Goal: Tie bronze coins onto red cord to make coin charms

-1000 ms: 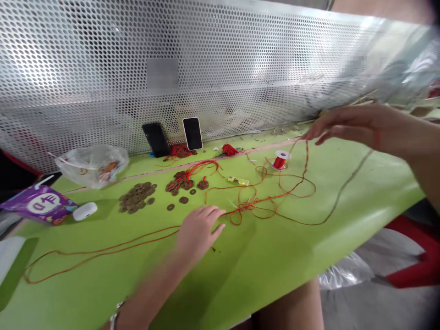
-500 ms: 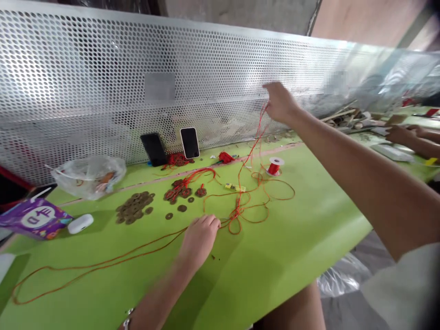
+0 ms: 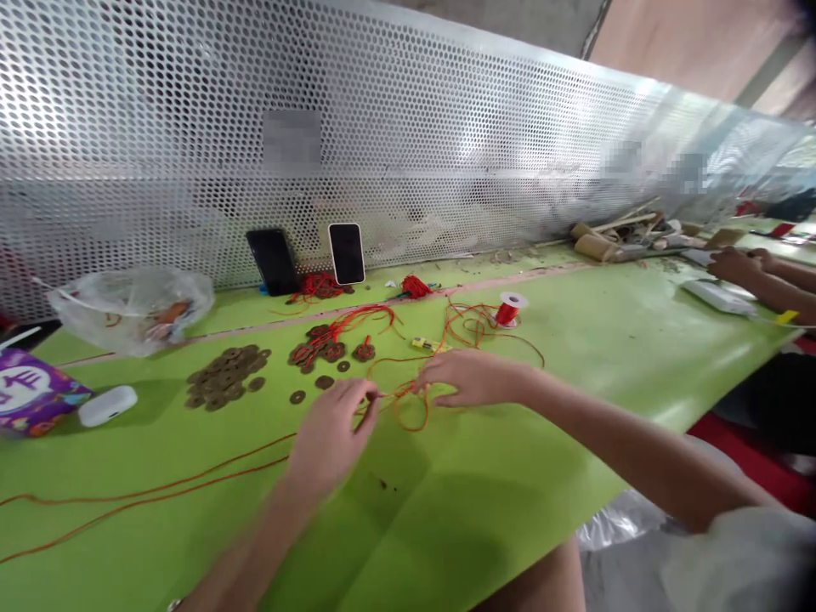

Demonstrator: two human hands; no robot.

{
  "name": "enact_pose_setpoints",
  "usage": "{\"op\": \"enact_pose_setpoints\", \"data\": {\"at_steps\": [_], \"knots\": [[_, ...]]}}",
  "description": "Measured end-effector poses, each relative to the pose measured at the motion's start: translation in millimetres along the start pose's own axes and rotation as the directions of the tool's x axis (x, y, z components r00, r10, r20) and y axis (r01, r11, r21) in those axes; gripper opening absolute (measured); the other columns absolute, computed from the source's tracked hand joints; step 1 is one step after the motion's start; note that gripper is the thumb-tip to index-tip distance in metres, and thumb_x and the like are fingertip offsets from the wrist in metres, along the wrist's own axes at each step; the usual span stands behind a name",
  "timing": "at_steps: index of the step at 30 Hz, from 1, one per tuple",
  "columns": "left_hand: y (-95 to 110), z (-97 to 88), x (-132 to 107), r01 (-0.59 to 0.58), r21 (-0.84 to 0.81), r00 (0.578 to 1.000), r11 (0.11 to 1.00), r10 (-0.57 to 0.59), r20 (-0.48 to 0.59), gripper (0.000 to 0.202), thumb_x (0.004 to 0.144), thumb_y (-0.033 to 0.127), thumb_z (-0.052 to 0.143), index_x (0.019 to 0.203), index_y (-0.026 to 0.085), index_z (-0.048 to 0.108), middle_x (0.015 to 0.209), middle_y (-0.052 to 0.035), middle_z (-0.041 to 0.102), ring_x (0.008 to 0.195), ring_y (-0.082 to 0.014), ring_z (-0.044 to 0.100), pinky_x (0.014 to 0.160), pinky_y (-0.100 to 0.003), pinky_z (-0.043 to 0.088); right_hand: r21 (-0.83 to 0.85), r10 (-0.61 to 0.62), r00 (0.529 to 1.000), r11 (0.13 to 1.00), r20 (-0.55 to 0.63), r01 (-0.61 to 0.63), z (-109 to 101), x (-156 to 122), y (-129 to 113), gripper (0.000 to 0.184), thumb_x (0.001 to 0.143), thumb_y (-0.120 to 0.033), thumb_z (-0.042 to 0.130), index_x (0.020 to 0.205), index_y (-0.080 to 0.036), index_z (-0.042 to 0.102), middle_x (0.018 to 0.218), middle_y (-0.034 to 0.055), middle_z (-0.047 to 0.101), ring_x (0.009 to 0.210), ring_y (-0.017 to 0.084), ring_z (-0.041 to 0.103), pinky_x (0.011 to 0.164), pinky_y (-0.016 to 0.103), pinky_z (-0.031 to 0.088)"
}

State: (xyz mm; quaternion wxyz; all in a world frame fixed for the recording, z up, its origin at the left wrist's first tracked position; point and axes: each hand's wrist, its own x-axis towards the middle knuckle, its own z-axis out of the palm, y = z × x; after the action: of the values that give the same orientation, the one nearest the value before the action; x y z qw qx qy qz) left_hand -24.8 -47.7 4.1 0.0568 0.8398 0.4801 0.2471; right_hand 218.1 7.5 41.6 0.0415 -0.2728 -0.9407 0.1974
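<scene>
A long red cord (image 3: 223,480) runs doubled over the green table from the left edge to my left hand (image 3: 335,433). That hand pinches it between thumb and index finger. Just to the right, a small knotted bundle and a loop (image 3: 414,427) of the cord lie by the fingertips of my right hand (image 3: 475,376). Its thumb is apart from the fingers, which reach down to the bundle; whether they grip any strand is hard to see. More loose cord curls behind this hand toward a white spool of red thread (image 3: 508,311).
Left of my hands lie a pile of brown coins (image 3: 226,378) and coins tied with red cord (image 3: 319,347). Two phones (image 3: 346,254) lean on the perforated metal panel (image 3: 408,161). A yellow lighter-like item (image 3: 426,344), a plastic bag (image 3: 133,310) and a white case (image 3: 107,405) are nearby. Another person's hands (image 3: 733,265) are far right.
My right hand has come down from high near the panel to the cord bundle, and the raised strands now lie on the table. My left hand has shifted left, and the view has turned slightly.
</scene>
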Motion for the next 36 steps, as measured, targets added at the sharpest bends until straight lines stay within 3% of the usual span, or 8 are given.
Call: {"op": "enact_pose_setpoints", "data": {"at_steps": [6,11,15,21,24,29,33,36], "knots": [[-3.7,-23.7,0.1,0.181,-0.379,0.954,0.907,-0.255,-0.155,0.011,0.09,0.033,0.052,0.089,0.022,0.056,0.082,-0.0015,0.065,0.078,-0.0168,0.062,0.057,-0.024,0.05,0.199,0.089,0.98,0.979,-0.177,-0.054,23.4,36.9,9.4,0.01,0.082,-0.022,0.058,0.09,-0.019,0.063,0.085,0.0033,0.069,0.075,0.015,0.063,0.07,0.028,0.046],[-8.2,-27.3,-5.1,0.29,-0.529,0.913,0.797,-0.397,-0.098,0.017,0.09,0.04,0.052,0.091,0.023,0.053,0.089,-0.0029,0.065,0.086,-0.0181,0.065,0.051,-0.021,0.047,0.357,0.192,0.86,0.934,-0.473,-0.012,45.8,55.9,8.5,0.008,0.08,-0.023,0.06,0.084,-0.019,0.055,0.075,0.0016,0.063,0.065,0.013,0.059,0.063,0.026,0.046],[-5.1,-25.7,-9.4,0.311,-0.588,0.904,0.747,-0.423,-0.06,0.014,0.091,0.036,0.052,0.091,0.023,0.053,0.089,-0.0019,0.065,0.088,-0.0171,0.064,0.074,-0.028,0.052,0.448,0.148,0.877,0.89,-0.456,0.082,60.8,54.0,7.1,0.011,0.082,-0.027,0.061,0.09,-0.02,0.059,0.081,0.0034,0.065,0.069,0.014,0.061,0.066,0.028,0.049],[-0.7,-25.6,-10.6,0.304,-0.616,0.887,0.727,-0.451,-0.095,0.012,0.089,0.035,0.054,0.087,0.023,0.056,0.071,0.0014,0.058,0.065,-0.0132,0.057,0.058,-0.024,0.046,0.588,0.202,0.88,0.803,-0.429,0.102,66.4,46.6,6.4,0.01,0.084,-0.031,0.06,0.08,-0.022,0.061,0.08,0.0039,0.064,0.069,0.015,0.06,0.065,0.029,0.05],[-5.9,-28.6,-9.2,0.317,-0.673,0.815,0.668,-0.555,-0.167,0.009,0.087,0.032,0.056,0.083,0.024,0.055,0.059,0.0043,0.045,0.051,-0.0108,0.04,0.045,-0.023,0.031,0.765,0.347,0.844,0.634,-0.41,0.111,66.6,46.2,8.8,0.016,0.084,-0.037,0.061,0.08,-0.021,0.06,0.073,0.0023,0.062,0.064,0.014,0.058,0.061,0.028,0.048],[-16.6,-34.5,-0.9,0.152,-0.872,0.682,0.465,-0.688,-0.248,0.006,0.079,0.018,0.057,0.075,0.023,0.055,0.058,0.004,0.038,0.051,-0.0104,0.031,0.046,-0.026,0.022,0.957,0.556,0.779,0.18,-0.289,0.227,61.9,47.3,16.5,0.025,0.077,-0.042,0.067,0.077,-0.02,0.055,0.07,-0.0008,0.058,0.064,0.012,0.058,0.057,0.024,0.046],[-22.6,-36.4,5.9,0.089,-0.947,0.619,0.31,-0.762,-0.191,0.011,0.073,0.01,0.056,0.07,0.021,0.054,0.056,0.0043,0.036,0.05,-0.0093,0.027,0.046,-0.024,0.023,0.934,0.678,0.715,-0.12,-0.171,0.337,50.5,46.6,24.1,0.021,0.067,-0.032,0.068,0.071,-0.021,0.05,0.073,-0.002,0.058,0.071,0.012,0.059,0.059,0.022,0.047],[-25.8,-39.1,10.3,0.063,-0.984,0.537,0.166,-0.837,-0.106,0.012,0.071,0.006,0.055,0.07,0.018,0.055,0.052,0.0054,0.034,0.047,-0.0077,0.025,0.044,-0.02,0.023,0.88,0.71,0.692,-0.238,-0.132,0.412,38.6,43.4,31.4,0.021,0.063,-0.027,0.065,0.067,-0.021,0.045,0.062,-0.0047,0.051,0.069,0.011,0.058,0.066,0.023,0.05]]}}
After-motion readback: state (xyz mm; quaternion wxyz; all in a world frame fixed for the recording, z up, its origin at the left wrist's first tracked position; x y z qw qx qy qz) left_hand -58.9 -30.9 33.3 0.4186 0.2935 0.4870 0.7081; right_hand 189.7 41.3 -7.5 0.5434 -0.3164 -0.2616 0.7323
